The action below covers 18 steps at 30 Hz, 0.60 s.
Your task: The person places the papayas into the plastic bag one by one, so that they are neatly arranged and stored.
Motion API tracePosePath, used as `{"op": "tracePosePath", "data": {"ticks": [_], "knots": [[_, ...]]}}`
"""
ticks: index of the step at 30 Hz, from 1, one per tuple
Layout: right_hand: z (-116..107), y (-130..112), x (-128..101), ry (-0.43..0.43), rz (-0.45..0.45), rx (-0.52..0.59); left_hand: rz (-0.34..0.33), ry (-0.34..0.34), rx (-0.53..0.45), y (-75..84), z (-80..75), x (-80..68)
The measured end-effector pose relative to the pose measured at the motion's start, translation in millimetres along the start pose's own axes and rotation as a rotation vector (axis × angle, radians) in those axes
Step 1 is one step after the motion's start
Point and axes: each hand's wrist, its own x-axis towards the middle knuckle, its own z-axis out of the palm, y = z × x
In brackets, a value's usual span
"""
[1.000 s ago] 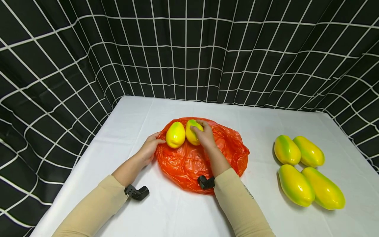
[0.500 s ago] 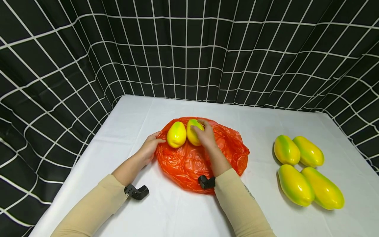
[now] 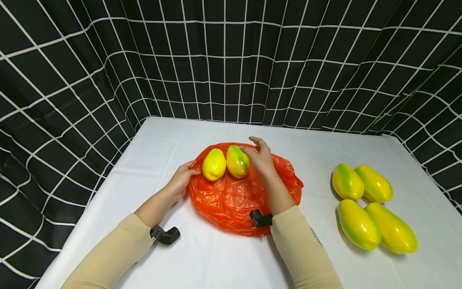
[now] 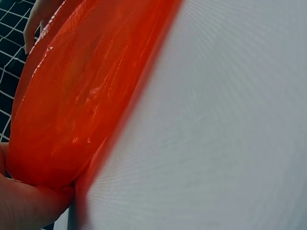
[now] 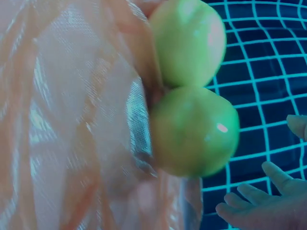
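Black cloth [image 3: 223, 60] with a white grid hangs behind the bench [image 3: 151, 144] and along both its sides; white fabric covers the bench, and on it, left of the middle, a red bag [image 3: 234, 200] lies spread and crumpled; the left fruit [image 3: 214, 165] and the right fruit [image 3: 238, 162], both glossy yellow and green, sit side by side at the bag's far left part, though I cannot tell whether inside its mouth or on top; the left hand [image 3: 180, 182] has its grip pinched on the bag's left edge; the right hand [image 3: 261, 158] is just beside the right fruit, its grip released, the fingers spread and the thumb nearest the fruit; four more fruits [image 3: 348, 182] lie well to the right, two behind two in a close cluster; beige sleeves [image 3: 112, 257] cover both forearms, with a black camera [image 3: 165, 234] at each wrist.
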Motion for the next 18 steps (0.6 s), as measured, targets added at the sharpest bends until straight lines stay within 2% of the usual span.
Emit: {"op": "tracePosePath", "data": {"ticks": [9, 18], "knots": [[-26, -3, -10, -0.01, -0.043, 0.007, -0.005, -0.001, 0.003, 0.5, -0.8, -0.9], [-61, -6, -26, 0.04, -0.098, 0.008, 0.001, -0.006, 0.003, 0.5, -0.1, -1.6]]}}
